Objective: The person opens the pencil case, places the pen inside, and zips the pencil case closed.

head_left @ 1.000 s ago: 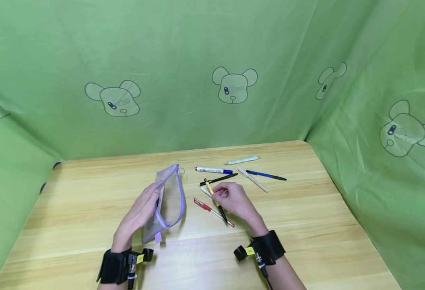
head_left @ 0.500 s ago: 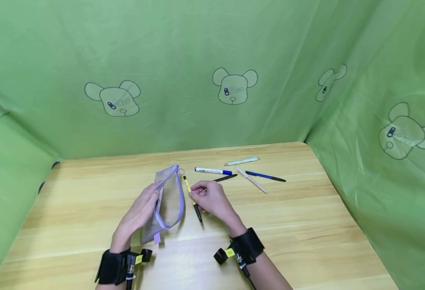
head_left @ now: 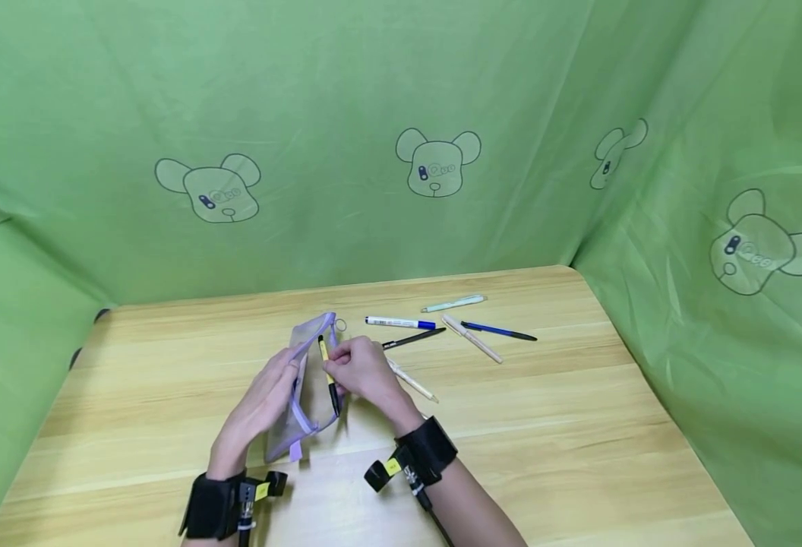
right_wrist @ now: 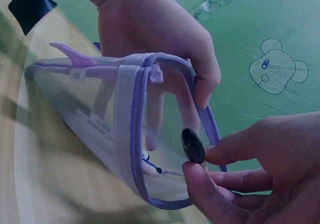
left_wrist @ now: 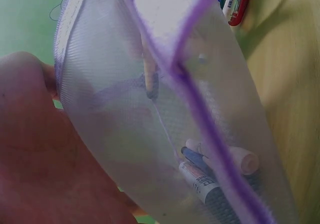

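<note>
A translucent mesh pencil pouch (head_left: 281, 434) with purple edging stands on the table, its mouth facing right. My left hand (head_left: 264, 395) grips its left rim; in the right wrist view the thumb lies over the edge, with fingers showing through the mesh. My right hand (head_left: 367, 372) pinches a yellow-and-black pen (head_left: 333, 395) at the pouch mouth. In the right wrist view only the pen's dark end (right_wrist: 193, 146) shows, in front of the opening. Through the mesh, a white marker (left_wrist: 199, 180) and other pens are visible inside the pouch.
Right of the pouch lie a white marker with a blue cap (head_left: 401, 323), a black pen (head_left: 415, 337), a cream pen (head_left: 415, 382), a beige pen (head_left: 472, 339), a blue pen (head_left: 500, 330) and a pale green pen (head_left: 454, 303). Green curtains (head_left: 346, 228) stand around the wooden table.
My right hand has carried the yellow-and-black pen leftward from among the loose pens to the pouch mouth. The left hand and pouch have hardly moved. The cream pen has come into fuller view.
</note>
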Demonstrator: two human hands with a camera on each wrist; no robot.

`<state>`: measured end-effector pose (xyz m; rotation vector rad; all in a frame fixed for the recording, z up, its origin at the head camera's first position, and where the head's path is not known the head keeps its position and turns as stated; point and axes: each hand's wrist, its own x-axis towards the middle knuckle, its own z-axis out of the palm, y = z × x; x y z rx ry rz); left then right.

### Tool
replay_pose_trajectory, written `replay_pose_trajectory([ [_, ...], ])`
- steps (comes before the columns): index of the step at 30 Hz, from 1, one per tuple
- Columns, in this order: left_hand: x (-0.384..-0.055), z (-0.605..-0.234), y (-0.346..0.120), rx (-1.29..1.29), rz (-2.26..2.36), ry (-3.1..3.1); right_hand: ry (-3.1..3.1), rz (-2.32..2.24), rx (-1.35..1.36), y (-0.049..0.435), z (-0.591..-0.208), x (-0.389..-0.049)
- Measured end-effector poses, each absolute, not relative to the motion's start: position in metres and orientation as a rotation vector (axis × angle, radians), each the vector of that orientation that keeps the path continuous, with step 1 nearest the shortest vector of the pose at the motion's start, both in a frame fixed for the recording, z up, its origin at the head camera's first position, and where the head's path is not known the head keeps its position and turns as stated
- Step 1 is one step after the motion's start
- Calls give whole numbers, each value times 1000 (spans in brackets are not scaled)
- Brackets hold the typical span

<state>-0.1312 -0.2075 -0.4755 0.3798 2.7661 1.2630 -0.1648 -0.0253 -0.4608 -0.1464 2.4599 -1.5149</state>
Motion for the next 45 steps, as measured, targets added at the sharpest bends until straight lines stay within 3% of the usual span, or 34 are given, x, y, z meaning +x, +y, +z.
replay_pose_trajectory([
  [13, -131, -476, -207, 364, 1263, 2764, 2437, -1575, -210, -29, -456, -162],
  [23, -133, -476, -206, 357, 1280, 2770, 2690, -1381, -488, 10, -452, -166],
  [45, -134, -474, -204, 389, 1294, 2739, 2955, -1056, -533, 62, -481, -142],
])
